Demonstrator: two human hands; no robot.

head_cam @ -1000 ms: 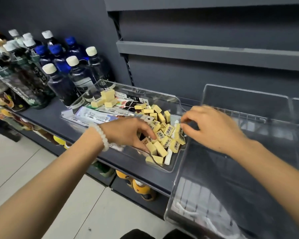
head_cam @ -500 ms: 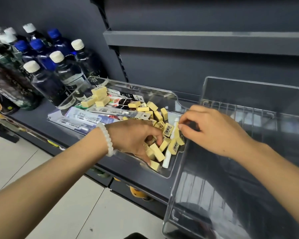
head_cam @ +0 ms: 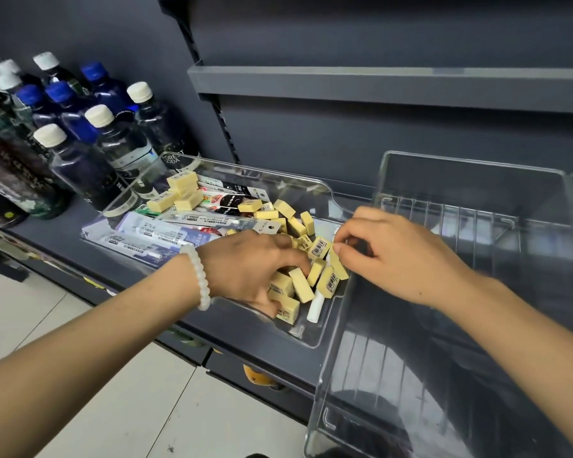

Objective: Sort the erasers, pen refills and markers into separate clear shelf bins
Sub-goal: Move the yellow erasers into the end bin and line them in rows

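A clear bin [head_cam: 306,190] on the shelf holds several yellow erasers [head_cam: 303,285], flat packs of pen refills [head_cam: 166,233] and a white marker [head_cam: 315,305]. My left hand [head_cam: 248,266], with a white bead bracelet at the wrist, reaches into the eraser pile and its curled fingers grip erasers. My right hand [head_cam: 391,252] hovers at the bin's right edge, thumb and forefinger pinching an eraser next to the pile. To the right, a larger clear bin [head_cam: 344,325] with nothing inside sits under my right forearm.
Bottles with white and blue caps [head_cam: 96,137] crowd the shelf to the left of the bins. A dark shelf ledge [head_cam: 377,84] runs above. Below the shelf edge lie lower shelves and a white tiled floor [head_cam: 80,375].
My left hand has pushed deeper into the eraser pile and closed round some erasers. My right hand stays pinched at the bin's right edge.
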